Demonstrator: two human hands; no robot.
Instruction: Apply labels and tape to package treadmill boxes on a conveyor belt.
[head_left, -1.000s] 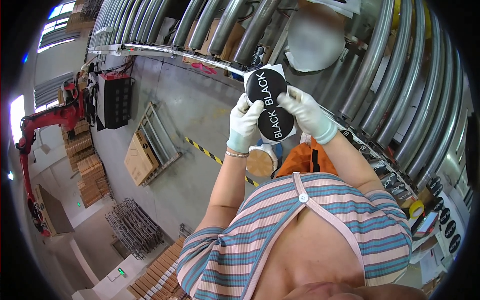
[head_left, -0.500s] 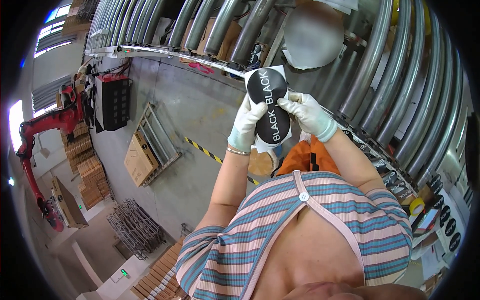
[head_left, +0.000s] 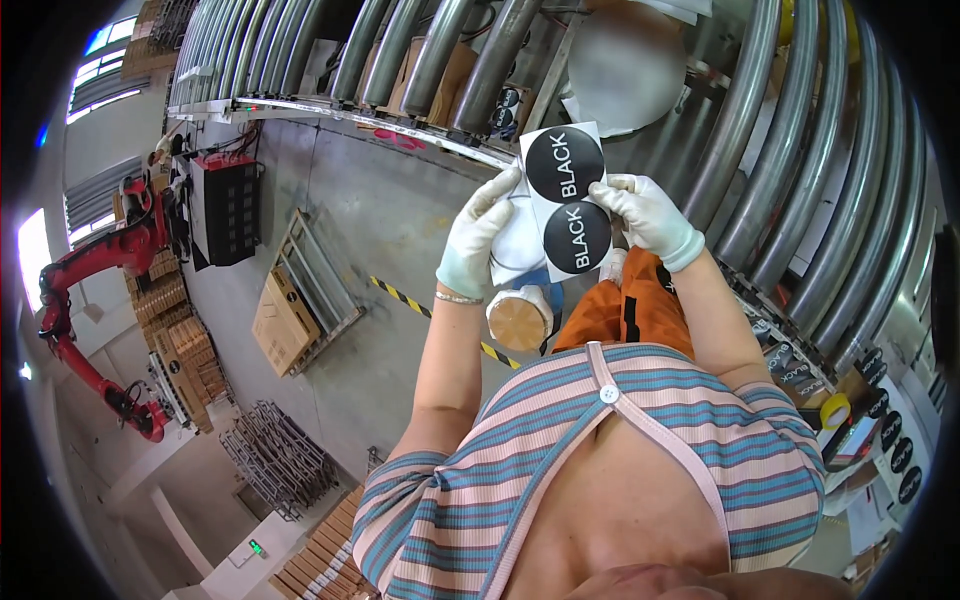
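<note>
Both hands wear white gloves and are raised in front of me. My right hand [head_left: 650, 222] pinches the right edge of a sticker sheet [head_left: 536, 192] bearing two round black stickers [head_left: 576, 240], one above the other. My left hand [head_left: 474, 238] grips a second white sheet [head_left: 515, 245], which has a faint circle outline and sticks out from behind the left side of the sticker sheet. Its fingertips reach the upper left edge of the sticker sheet. How far the two sheets overlap is hidden.
A roller conveyor [head_left: 490, 70] curves across the far side and continues on the right [head_left: 735, 120]. A round brown-topped stool [head_left: 520, 320] stands below my hands. At left are a red robot arm [head_left: 95, 265], a black cabinet [head_left: 225, 210] and a carton on a rack [head_left: 285, 320]. Yellow tape [head_left: 833, 411] lies at right.
The sticker sheet has shifted right with my right hand and my left hand has moved left, baring the white sheet between them. The red robot arm's end has moved right and carries no visible carton.
</note>
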